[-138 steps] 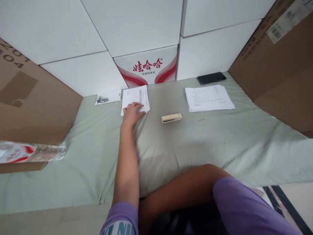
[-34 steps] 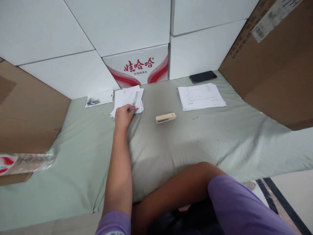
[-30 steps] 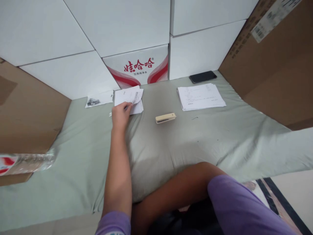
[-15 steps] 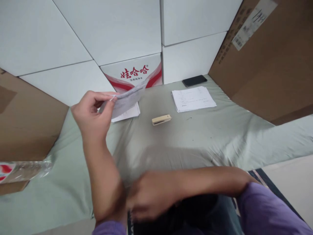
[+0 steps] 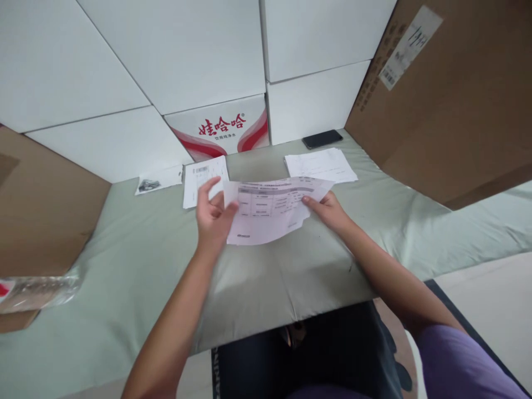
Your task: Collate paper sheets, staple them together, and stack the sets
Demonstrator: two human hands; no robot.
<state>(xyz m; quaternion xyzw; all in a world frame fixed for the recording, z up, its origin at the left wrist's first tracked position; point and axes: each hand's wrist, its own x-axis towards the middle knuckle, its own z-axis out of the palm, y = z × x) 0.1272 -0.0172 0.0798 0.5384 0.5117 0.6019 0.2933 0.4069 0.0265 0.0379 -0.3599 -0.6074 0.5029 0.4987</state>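
Work surface: pale green cloth-covered table (image 5: 124,233), walled by stacked plain white cartons (image 5: 166,55) at the back and brown corrugated cardboard boxes (image 5: 449,111) at either side. One white carton printed with red characters and swirls (image 5: 220,130) at back centre. Crumpled clear plastic bottle (image 5: 37,288) lying at the far left edge.

Held above table centre: white printed paper sheets with a table of lines (image 5: 270,210), gripped at both ends. Left hand (image 5: 211,216) clamped on the left edge, thumb over the front. Right hand (image 5: 328,208) pinching the right edge.

On the cloth behind: small stack of white forms (image 5: 201,174) just beyond the left hand; larger stack of white printed pages (image 5: 322,164) at back right; black smartphone (image 5: 322,138) just behind that stack; small white slip with a dark picture (image 5: 158,180) at back left.
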